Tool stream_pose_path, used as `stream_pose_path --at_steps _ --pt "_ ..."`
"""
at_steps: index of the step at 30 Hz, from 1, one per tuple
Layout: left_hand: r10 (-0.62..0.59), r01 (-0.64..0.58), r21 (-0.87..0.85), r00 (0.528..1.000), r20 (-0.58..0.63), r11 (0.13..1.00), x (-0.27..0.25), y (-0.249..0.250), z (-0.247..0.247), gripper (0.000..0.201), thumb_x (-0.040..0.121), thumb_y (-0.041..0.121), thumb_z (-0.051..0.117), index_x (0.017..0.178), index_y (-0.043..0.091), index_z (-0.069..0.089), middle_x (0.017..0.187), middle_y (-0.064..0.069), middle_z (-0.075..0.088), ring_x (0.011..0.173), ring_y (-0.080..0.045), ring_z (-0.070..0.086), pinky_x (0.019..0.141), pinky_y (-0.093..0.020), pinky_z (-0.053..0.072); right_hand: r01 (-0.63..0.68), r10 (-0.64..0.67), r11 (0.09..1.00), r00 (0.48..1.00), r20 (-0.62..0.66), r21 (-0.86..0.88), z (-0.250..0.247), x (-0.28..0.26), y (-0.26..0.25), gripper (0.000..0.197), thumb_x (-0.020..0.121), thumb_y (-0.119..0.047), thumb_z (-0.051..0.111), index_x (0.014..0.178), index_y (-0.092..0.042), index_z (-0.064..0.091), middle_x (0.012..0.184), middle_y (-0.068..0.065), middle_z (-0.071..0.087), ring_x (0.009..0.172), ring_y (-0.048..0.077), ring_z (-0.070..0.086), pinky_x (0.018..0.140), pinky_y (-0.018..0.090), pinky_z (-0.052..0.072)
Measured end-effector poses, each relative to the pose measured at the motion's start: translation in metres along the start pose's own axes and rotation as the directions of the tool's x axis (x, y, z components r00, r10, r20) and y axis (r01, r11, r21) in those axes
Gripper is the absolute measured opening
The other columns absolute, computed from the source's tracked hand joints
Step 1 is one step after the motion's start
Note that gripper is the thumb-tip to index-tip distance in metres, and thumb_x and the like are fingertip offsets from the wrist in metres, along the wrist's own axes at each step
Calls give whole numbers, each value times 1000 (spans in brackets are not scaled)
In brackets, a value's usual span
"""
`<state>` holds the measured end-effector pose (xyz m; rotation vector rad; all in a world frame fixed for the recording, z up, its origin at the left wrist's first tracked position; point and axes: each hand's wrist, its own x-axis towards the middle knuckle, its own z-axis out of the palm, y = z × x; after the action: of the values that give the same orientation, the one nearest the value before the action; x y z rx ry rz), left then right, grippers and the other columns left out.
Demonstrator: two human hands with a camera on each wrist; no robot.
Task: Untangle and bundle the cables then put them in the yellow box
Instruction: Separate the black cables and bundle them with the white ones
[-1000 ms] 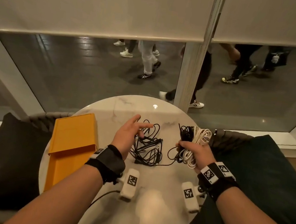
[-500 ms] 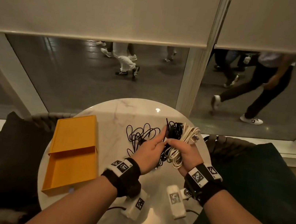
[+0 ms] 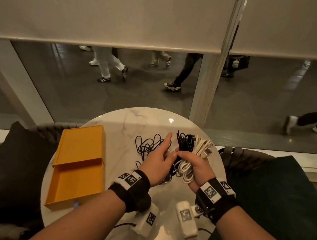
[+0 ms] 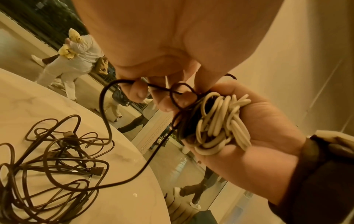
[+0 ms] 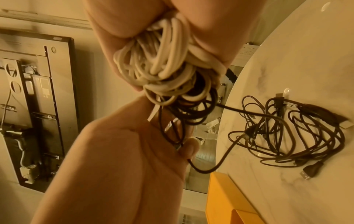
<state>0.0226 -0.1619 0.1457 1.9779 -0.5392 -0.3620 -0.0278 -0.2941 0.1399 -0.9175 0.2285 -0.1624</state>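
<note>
My right hand (image 3: 192,162) grips a bundle of white cable (image 3: 187,165) and black cable (image 3: 183,144) above the round marble table (image 3: 128,121). The white coils (image 4: 220,121) fill the right palm, seen too as white loops (image 5: 164,60) in the right wrist view. My left hand (image 3: 160,159) pinches a black strand (image 4: 138,84) beside the bundle, index finger pointing out. That strand runs down to a loose black tangle (image 3: 147,145) (image 4: 57,159) (image 5: 296,128) on the table. The yellow box (image 3: 78,167) lies open at the table's left.
Dark cushioned seats (image 3: 275,199) flank the table on both sides. A window with lowered blinds (image 3: 109,5) stands behind it, and people walk past outside. The table's near edge is under my forearms.
My left hand moved right from over the loose tangle to the bundle in my right hand and took hold of a black strand. Its index finger now points outward.
</note>
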Motion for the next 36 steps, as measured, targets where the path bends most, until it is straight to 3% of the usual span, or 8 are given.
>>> stream_pose_path --at_steps 4,8,12,16,25,28,32,36 --pt "9 -4 -125 999 36 992 -1 3 -8 70 99 34 56 155 33 16 55 14 38 61 -5 48 94 -24 48 -2 2 993 1000 -3 118 -3 0 -9 34 78 -3 70 108 9 62 90 20 68 79 28 72 68 36 60" --pt "63 -57 -98 996 56 994 0 2 -16 64 97 31 60 150 38 25 58 15 47 56 4 48 81 -16 46 -49 53 980 998 -15 195 -7 5 -17 39 61 -14 85 90 1 65 74 11 63 62 19 65 57 29 56" --pt "32 -32 1 997 74 999 -3 -13 -28 17 96 33 61 110 27 69 80 -11 64 68 -8 53 68 -25 47 4 20 930 998 -63 368 -11 12 -32 13 65 -14 78 71 -7 69 72 5 62 63 15 61 75 30 47" --pt "-64 43 171 991 116 984 -7 -41 -44 20 98 36 57 85 29 71 79 -1 67 72 -14 58 70 -26 47 103 -38 853 990 -136 512 -12 15 -54 22 80 -11 58 59 -9 66 64 3 59 59 15 59 75 33 54" --pt "-212 183 -134 943 -257 974 3 -63 -75 13 97 28 59 94 19 68 82 3 61 77 -16 54 68 -30 45 59 -19 923 994 -109 380 -23 19 -49 22 85 -12 54 67 -9 66 68 2 57 61 14 56 64 30 51" --pt "-334 159 -488 896 -294 858 9 -56 -79 13 100 25 53 100 18 64 102 -5 64 85 -21 59 68 -34 51 0 34 973 989 -145 230 -30 20 -35 11 71 -13 70 75 -4 66 70 5 59 61 15 59 63 31 53" --pt "-346 163 -835 938 -35 526 9 -34 -73 30 103 39 43 97 13 57 115 -11 71 103 -30 69 86 -47 55 -28 9 996 975 -221 -83 -35 19 -11 31 70 -7 77 96 3 64 71 11 62 61 20 65 58 33 56" --pt "-289 239 -916 946 146 321 9 -19 -59 49 102 51 28 87 12 55 66 -6 45 60 -24 48 82 -47 51 -48 -5 976 970 -242 -211 -33 15 2 7 85 2 67 92 -1 66 73 16 63 64 25 65 60 35 54"
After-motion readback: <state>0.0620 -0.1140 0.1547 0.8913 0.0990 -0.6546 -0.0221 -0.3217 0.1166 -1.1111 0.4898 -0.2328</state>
